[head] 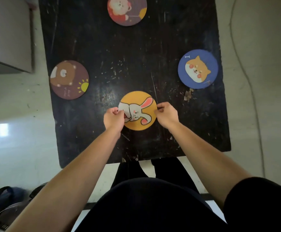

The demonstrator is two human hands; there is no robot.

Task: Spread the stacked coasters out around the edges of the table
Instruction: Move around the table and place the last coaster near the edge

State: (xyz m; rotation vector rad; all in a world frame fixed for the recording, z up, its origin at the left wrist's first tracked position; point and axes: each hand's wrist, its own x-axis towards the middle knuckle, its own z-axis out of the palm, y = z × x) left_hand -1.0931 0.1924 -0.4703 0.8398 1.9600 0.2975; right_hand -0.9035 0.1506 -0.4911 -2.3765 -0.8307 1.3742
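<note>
A yellow rabbit coaster (pixel 140 104) lies on the black table (pixel 133 64), in the near middle. My left hand (pixel 113 118) pinches its left rim and my right hand (pixel 167 114) pinches its right rim. A brown bear coaster (pixel 69 79) lies by the left edge. By the right edge rests a blue dog coaster (pixel 198 69). A purple coaster with a white animal (pixel 127 10) sits at the far edge. I cannot tell whether more coasters lie under the yellow one.
A grey cabinet (pixel 7 34) stands left of the table on the pale floor. A thin cable (pixel 247 77) runs along the floor to the right. Dark bags (pixel 0 205) lie at the lower left. My dark clothing fills the bottom of the view.
</note>
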